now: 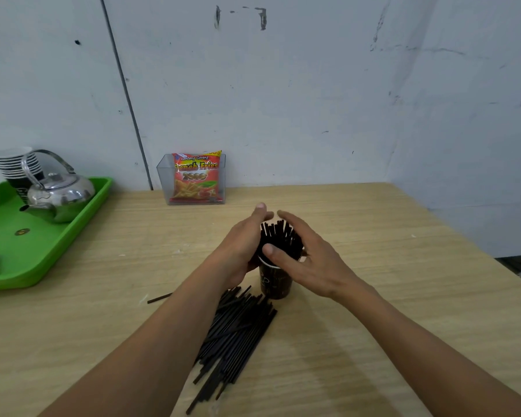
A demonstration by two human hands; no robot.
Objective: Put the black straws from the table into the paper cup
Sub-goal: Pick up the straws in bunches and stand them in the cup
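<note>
A dark paper cup (275, 282) stands upright at the middle of the wooden table (373, 266). A bundle of black straws (278, 236) sticks up out of it. My left hand (242, 245) cups the bundle from the left, and my right hand (307, 257) wraps it from the right with the thumb across the front. A pile of black straws (238, 335) lies flat on the table in front of the cup, partly under my left forearm. One stray straw (159, 298) lies apart to the left.
A green tray (42, 254) at the left holds a steel kettle (59, 194) and a stack of paper cups (15, 167). A clear box with a red snack packet (196, 179) stands against the back wall.
</note>
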